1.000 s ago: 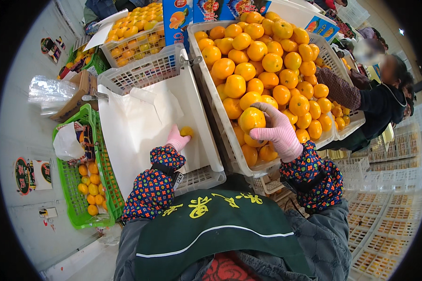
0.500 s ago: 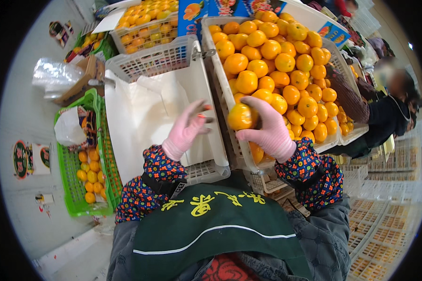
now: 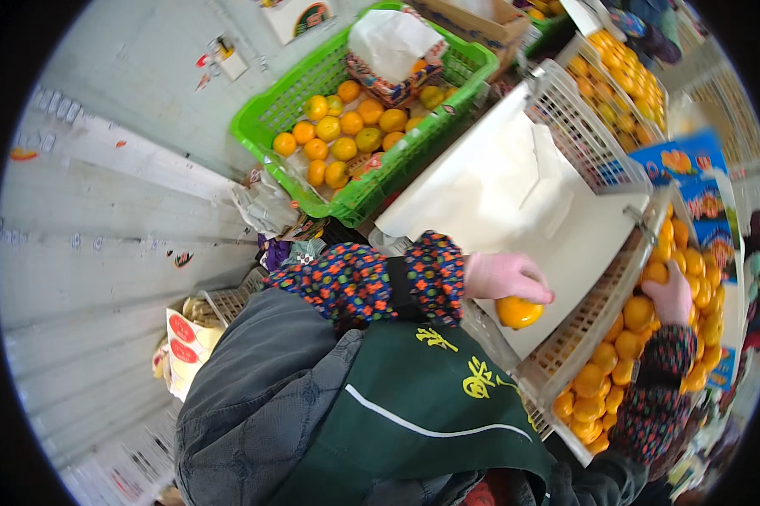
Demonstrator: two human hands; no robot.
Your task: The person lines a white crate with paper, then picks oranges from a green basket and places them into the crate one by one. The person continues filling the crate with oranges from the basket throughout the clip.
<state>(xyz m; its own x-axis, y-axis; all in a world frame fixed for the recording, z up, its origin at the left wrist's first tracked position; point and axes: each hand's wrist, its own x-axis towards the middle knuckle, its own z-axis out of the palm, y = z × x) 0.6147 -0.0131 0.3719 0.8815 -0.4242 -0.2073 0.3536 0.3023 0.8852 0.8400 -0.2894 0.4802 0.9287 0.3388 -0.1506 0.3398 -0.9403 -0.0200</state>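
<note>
My left hand, in a pink glove, holds a mandarin orange from above. It is over the near end of a crate lined with a smooth white sheet. To the right, my right hand, also gloved in pink, reaches into a crate heaped with mandarin oranges. Its fingers lie on both sides of one mandarin orange in the heap, closed around it. Patterned sleeve covers run up both forearms.
Beyond the lined crate stands a green basket with several loose oranges and a tissue box. At the far right is another crate of oranges, with a blue printed carton near it. A pale wall rises on the left.
The view has swung to the left. The orange that was in my right hand is gone from it, and my left hand, empty before, now holds one. My right hand has gone into the heap.
</note>
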